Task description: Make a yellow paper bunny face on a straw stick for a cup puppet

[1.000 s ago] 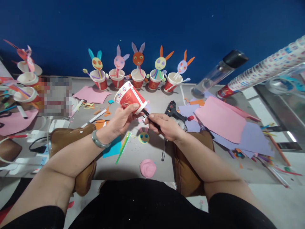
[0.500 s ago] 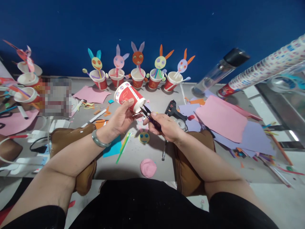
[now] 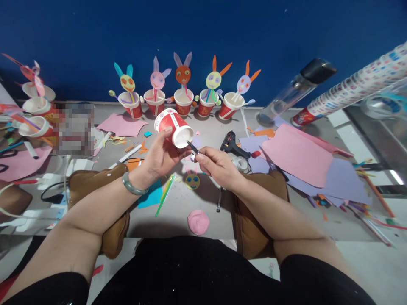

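My left hand (image 3: pixel 160 154) is wrapped round a red and white paper cup (image 3: pixel 173 125), tilted so that its white bottom faces me. In my right hand (image 3: pixel 219 165) are dark scissors (image 3: pixel 193 148), their blades together and the tip at the cup's bottom; whether it pierces the paper I cannot tell. On the table below lies a yellow paper rabbit face (image 3: pixel 192 181) with pink ears. Green and yellow straws (image 3: pixel 165 195) rest to its left, and a round pink clay-like piece (image 3: pixel 198 222) sits nearer me.
Several cups with rabbit figures (image 3: pixel 183 101) stand along the blue wall. A black glue gun (image 3: pixel 234 145), a tape roll (image 3: pixel 241 163) and pink paper sheets (image 3: pixel 295 154) lie to the right. Brown cushions (image 3: pixel 260 212) are under my forearms. Cables and power strips (image 3: pixel 41 212) are at left.
The cup has turned so that more of its bottom faces me. The scissor blades, slightly apart before, have come together with the tip against the cup's bottom.
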{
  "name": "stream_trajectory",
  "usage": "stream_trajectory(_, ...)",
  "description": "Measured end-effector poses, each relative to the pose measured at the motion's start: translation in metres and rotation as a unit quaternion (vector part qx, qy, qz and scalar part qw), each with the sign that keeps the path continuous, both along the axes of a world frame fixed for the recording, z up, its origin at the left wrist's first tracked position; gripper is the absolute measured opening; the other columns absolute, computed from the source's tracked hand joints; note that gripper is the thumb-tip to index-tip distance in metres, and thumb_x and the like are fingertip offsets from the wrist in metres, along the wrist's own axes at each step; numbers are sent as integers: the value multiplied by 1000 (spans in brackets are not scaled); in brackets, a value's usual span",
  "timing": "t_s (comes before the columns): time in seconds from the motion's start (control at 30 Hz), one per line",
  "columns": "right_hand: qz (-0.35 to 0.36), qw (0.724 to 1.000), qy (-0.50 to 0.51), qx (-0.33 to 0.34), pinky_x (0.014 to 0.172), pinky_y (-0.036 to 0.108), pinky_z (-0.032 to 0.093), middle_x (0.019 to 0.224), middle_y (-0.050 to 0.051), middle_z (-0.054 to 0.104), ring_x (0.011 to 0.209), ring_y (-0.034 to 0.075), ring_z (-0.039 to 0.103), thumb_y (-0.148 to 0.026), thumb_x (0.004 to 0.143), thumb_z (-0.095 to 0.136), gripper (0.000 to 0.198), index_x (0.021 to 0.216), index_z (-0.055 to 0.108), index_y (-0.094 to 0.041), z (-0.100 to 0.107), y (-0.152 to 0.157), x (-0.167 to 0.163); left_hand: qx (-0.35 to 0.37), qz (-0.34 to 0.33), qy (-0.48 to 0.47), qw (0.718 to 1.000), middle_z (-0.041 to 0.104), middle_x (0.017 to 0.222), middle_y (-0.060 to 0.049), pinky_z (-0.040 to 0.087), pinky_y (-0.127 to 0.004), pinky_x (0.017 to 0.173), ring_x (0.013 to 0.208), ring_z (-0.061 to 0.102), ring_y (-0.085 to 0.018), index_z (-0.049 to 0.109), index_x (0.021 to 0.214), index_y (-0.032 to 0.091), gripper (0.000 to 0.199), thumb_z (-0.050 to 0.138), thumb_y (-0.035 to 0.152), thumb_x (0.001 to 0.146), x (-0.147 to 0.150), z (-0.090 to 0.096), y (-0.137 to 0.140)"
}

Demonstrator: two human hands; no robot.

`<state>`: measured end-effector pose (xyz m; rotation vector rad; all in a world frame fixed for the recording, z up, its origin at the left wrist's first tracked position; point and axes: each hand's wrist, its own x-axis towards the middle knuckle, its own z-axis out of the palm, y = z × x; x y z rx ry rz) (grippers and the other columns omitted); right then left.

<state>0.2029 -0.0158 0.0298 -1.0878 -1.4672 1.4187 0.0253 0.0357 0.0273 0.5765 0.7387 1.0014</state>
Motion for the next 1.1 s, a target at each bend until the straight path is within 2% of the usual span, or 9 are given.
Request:
stream_trajectory(0.4,0,1000,-28,0,46,23,27,51,-9,42,47,6,36,-67,91,57,49,79,55,-20,-2,1,0,36,-13,14,999,73,85,-5,58,-29,66,73,70,-18,69,94,19,36,71,51,78,3,-4,-4)
stream_trajectory(0.53,11,997,42,-65,43,22,22,49,-10,38,45,5,30,-66,87,62,48,78,55,-20,0,1,-1,54,-12,18,998,74,83,-4,58,-28,66,71,69,-16,68,94,19,38,74,52,75,4,-4,-4)
stream_trajectory(0.67,42,978,113,-168,42,21,15,47,-12,34,42,4,20,-60,87,65,42,79,52,-21,2,2,0,80,-5,39,996,73,80,-3,58,-28,70,73,70,-16,68,94,19,43,78,54,72,4,-6,-3)
stream_trajectory(0.73,57,973,121,-190,42,21,15,47,-12,31,42,5,17,-59,88,63,41,80,51,-21,2,4,2,91,-6,49,995,73,79,-3,58,-28,69,72,70,-16,68,93,18,47,81,56,68,4,-6,-3)
stream_trajectory(0.8,48,983,83,-157,44,22,18,48,-12,31,43,6,19,-61,89,60,42,79,52,-21,1,4,3,98,-2,55,994,72,79,-3,58,-28,68,71,69,-15,68,92,19,49,84,56,65,3,-7,-2)
stream_trajectory(0.9,-16,997,-81,-4,52,25,27,54,-6,41,50,9,34,-57,92,56,39,80,55,-21,-1,2,3,97,10,54,994,72,78,0,59,-28,68,69,68,-14,68,90,20,49,88,54,61,4,-6,-3)
stream_trajectory(1.0,-108,946,-272,137,59,28,27,62,1,51,58,13,43,-49,94,54,31,86,59,-20,-2,-2,2,90,15,50,995,72,80,1,60,-28,68,69,67,-13,68,90,20,52,91,54,58,5,-6,-4)
stream_trajectory(1.07,-145,919,-327,168,59,30,23,65,3,53,60,14,42,-49,94,54,30,88,60,-20,-2,-4,1,92,14,49,994,73,81,1,60,-28,69,71,68,-13,68,90,20,52,91,55,58,6,-6,-4)
stream_trajectory(1.1,-144,921,-323,163,59,30,23,65,3,53,60,14,42,-49,94,54,30,88,60,-20,-2,-4,2,96,13,49,994,73,82,0,60,-27,69,72,69,-13,68,90,20,52,91,55,59,6,-6,-4)
